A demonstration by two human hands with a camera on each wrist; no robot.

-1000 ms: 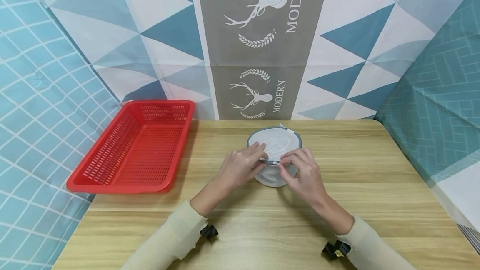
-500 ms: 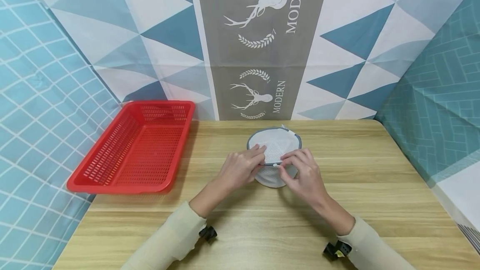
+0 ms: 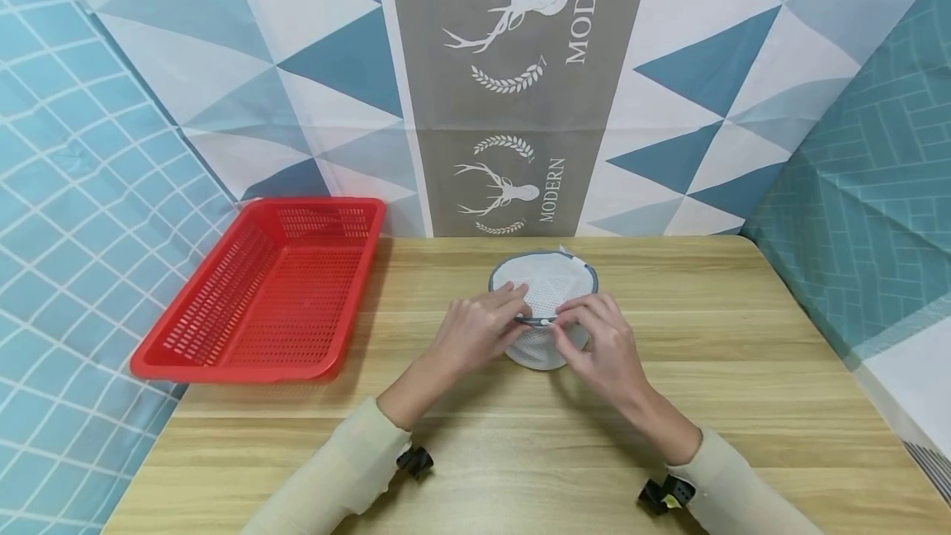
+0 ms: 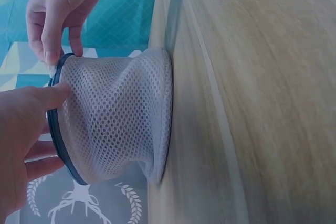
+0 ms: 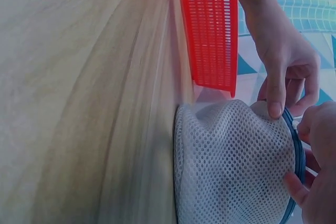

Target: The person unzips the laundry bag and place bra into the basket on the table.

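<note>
A round white mesh laundry bag (image 3: 537, 350) with a dark blue zipper rim stands upright on the table, its sides slightly crumpled. My left hand (image 3: 484, 322) grips the near left part of the rim, thumb on the outer mesh and fingers over the inside, as the left wrist view shows. Just to the right, my right hand (image 3: 603, 345) pinches at the small white zipper pull (image 3: 546, 322) on the same rim. From the right wrist, the bag's mesh wall (image 5: 236, 156) shows up close, with both hands meeting at its zipper edge.
A red perforated plastic basket (image 3: 345, 304) stands at the left of the wooden table (image 3: 713, 353). Patterned cloth (image 3: 498, 106) hangs behind the table and along both sides. Each sleeve carries a black wrist camera (image 3: 416, 461).
Both hands stay at the rim in nearly the same place. The left fingers shift slightly on the rim, and the rim between the hands lifts a little compared with half a second ago.
</note>
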